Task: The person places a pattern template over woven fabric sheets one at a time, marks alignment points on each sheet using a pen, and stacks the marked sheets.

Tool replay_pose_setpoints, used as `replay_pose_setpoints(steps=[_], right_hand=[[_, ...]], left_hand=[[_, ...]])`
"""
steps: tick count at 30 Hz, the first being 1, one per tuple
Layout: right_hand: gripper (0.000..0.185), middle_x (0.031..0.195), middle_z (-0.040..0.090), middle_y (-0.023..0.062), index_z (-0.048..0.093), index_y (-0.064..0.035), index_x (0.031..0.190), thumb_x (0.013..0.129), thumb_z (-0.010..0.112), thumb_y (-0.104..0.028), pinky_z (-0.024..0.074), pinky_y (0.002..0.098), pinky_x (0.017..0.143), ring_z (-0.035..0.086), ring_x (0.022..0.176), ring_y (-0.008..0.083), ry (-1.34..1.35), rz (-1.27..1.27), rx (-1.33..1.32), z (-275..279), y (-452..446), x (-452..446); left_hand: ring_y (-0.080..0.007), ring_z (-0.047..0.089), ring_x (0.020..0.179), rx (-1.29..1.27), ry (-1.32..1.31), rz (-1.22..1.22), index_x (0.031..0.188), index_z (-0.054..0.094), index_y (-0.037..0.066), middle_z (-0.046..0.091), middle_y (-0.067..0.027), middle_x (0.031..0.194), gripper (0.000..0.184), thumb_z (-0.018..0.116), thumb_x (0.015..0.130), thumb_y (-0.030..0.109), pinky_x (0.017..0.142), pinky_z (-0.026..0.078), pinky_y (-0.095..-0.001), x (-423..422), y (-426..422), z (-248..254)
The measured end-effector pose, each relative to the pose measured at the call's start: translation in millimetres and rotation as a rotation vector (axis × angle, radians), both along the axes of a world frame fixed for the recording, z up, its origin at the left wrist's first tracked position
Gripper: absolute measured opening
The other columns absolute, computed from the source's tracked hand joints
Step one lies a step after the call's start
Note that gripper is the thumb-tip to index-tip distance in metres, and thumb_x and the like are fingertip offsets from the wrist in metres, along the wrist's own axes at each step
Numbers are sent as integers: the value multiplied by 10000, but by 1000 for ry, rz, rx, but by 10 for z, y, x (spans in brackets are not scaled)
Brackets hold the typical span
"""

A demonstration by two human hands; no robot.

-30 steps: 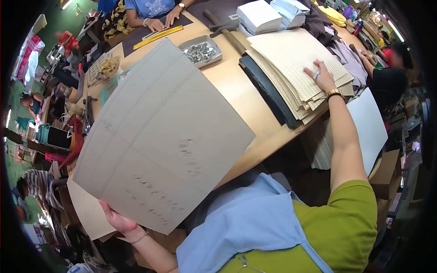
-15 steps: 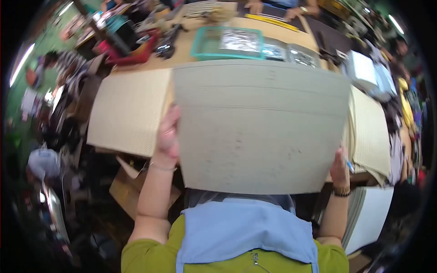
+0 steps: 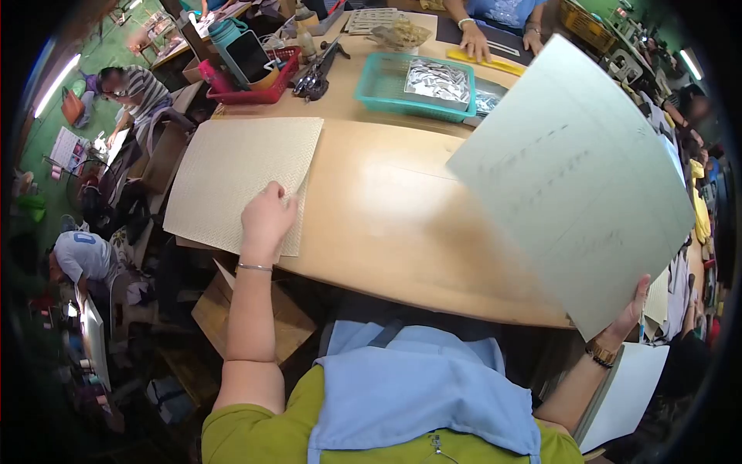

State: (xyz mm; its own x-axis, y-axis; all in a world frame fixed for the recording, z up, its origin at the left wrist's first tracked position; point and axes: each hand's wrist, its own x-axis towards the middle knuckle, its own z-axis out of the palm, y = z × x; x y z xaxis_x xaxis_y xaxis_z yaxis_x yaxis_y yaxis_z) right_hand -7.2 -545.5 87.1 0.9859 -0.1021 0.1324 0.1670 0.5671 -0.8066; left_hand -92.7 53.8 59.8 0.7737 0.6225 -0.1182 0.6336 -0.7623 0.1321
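Left hand (image 3: 267, 220): on the cream sheets (image 3: 236, 166) at the left end of the surface (image 3: 386, 232). Fingers curled near the right edge of the top sheet; can't tell whether the grip is pinching it or just resting. Sheets are thin, flat, roughly rectangular, with a fine woven-look texture; at least two, edges offset at right.

Right hand (image 3: 627, 317): grip pinching the grey-green board (image 3: 576, 182) by its near right edge, thumb up along the side. Board is stiff, smooth, straight-edged, with rows of handwriting, too faint to read. It's held up at an angle over the right side of the surface, one corner pointing far, one near. Slim pen (image 3: 641, 328) shows at the same hand.

Surface is pale wood-look, slightly glossy, near edge curved. Far side, centre: teal plastic basket (image 3: 373, 102) with rounded corners, holding a clear packet of shiny silver pieces (image 3: 438, 81). Left of it, red plastic tray (image 3: 246, 97). Far right of the basket, flat yellow ruler (image 3: 504, 65) under a co-worker's hand (image 3: 473, 42). White sheets (image 3: 627, 394) stacked low at near right, beside the right forearm.
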Motion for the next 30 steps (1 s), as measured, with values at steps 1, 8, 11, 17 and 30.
replay_pose_setpoints(steps=[1, 8, 11, 17, 30], right_hand=[[427, 1281, 576, 110, 472, -36, 1351, 1026, 489, -312, 478, 351, 952, 579, 1128, 211, -7, 19, 35, -28, -69, 9], [533, 1401, 493, 97, 411, -49, 1427, 1025, 457, -396, 356, 412, 1071, 468, 1265, 241, 45, -211, 168, 31, -286, 9], [502, 1370, 523, 95, 438, -56, 1407, 1024, 467, -379, 391, 399, 1044, 505, 1229, 242, -23, -127, 162, 3, -506, 36], [425, 1215, 616, 96, 516, -25, 1310, 1019, 499, -334, 507, 337, 897, 615, 1066, 210, 49, -74, 27, 69, -288, 22], [386, 1059, 677, 99, 556, 34, 1248, 934, 661, -164, 533, 247, 782, 645, 897, 117, 251, 100, -678, -514, 278, 410]], left_hand=[[-307, 617, 1065, -39, 49, 51, 1146, 602, 65, 640, -125, 1194, 413, 606, 894, 393, 881, 483, -447, 37, 14, 52], [-282, 494, 1300, -1229, -343, -393, 1185, 590, 99, 500, -154, 1429, 381, 520, 975, 410, 1031, 416, -427, 192, -634, 27], [-338, 278, 1442, -534, -210, -719, 1377, 496, 173, 298, -166, 1560, 647, 548, 890, 595, 1146, 241, -533, 348, -654, -293], [-387, 126, 1478, -47, -40, -794, 1511, 340, 237, 177, -158, 1604, 924, 601, 763, 714, 1157, 113, -621, 596, -738, -494], [-397, 191, 1459, -122, -309, -480, 1465, 421, 168, 255, -189, 1571, 589, 417, 982, 506, 1135, 132, -642, 1040, -517, -777]])
